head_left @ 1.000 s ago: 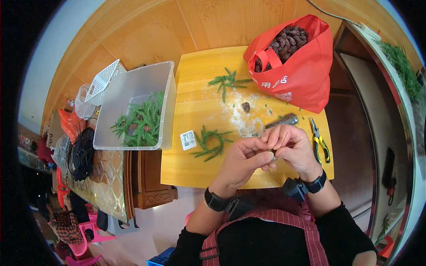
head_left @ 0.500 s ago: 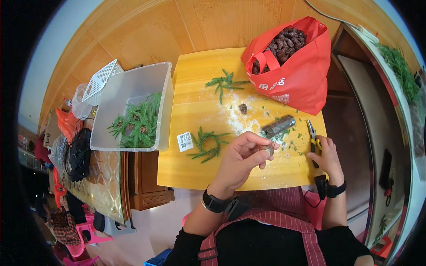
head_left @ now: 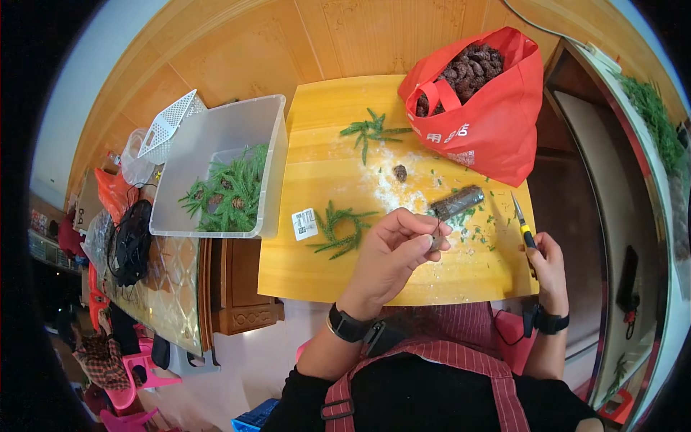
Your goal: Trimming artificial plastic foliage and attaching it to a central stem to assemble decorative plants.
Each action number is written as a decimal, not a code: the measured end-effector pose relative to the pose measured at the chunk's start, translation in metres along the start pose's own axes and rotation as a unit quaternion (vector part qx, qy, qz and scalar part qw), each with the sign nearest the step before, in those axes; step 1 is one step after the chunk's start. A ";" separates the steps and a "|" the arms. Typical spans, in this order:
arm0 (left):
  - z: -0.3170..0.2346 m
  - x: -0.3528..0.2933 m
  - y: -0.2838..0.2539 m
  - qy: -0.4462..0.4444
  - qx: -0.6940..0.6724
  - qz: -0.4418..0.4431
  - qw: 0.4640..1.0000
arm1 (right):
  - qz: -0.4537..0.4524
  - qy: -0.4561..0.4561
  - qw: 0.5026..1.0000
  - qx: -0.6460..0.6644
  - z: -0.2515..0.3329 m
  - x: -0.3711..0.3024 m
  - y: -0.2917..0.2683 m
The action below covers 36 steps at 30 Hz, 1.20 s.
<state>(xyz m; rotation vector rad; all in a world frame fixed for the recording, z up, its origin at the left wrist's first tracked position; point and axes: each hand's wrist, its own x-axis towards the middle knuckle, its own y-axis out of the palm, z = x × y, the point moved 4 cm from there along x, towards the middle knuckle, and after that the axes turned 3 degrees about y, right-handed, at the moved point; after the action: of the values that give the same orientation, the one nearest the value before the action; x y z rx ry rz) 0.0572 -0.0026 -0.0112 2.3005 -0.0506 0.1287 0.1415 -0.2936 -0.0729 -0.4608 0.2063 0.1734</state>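
Right hand (head_left: 548,261) lifts pliers (head_left: 524,230) (yellow-handled).

Head-worn fisheye, steeply down onto table (head_left: 317,273)

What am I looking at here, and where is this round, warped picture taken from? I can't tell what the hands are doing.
There is no machine: a person works with two bare hands. The picture comes from a wide fisheye camera on the person's head, looking down, so straight edges bend.

The left hand pinches a small dark piece, too small to name, above the yellow table. The right hand takes hold of yellow-handled pliers at the table's right edge.

On the table lie a dark roll, green sprigs, a small pine cone and a red bag of pine cones. To the left a clear plastic bin holds more greenery.
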 end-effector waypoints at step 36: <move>-0.009 -0.002 0.002 0.093 0.182 -0.083 0.975 | -0.031 -0.525 0.827 -0.197 0.140 -0.076 0.053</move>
<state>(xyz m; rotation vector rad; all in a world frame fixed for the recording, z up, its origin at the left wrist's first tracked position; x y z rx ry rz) 0.0542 0.0024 -0.0039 2.6335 0.2821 0.2872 0.0793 -0.1914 0.0451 -0.7187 -0.9540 0.3855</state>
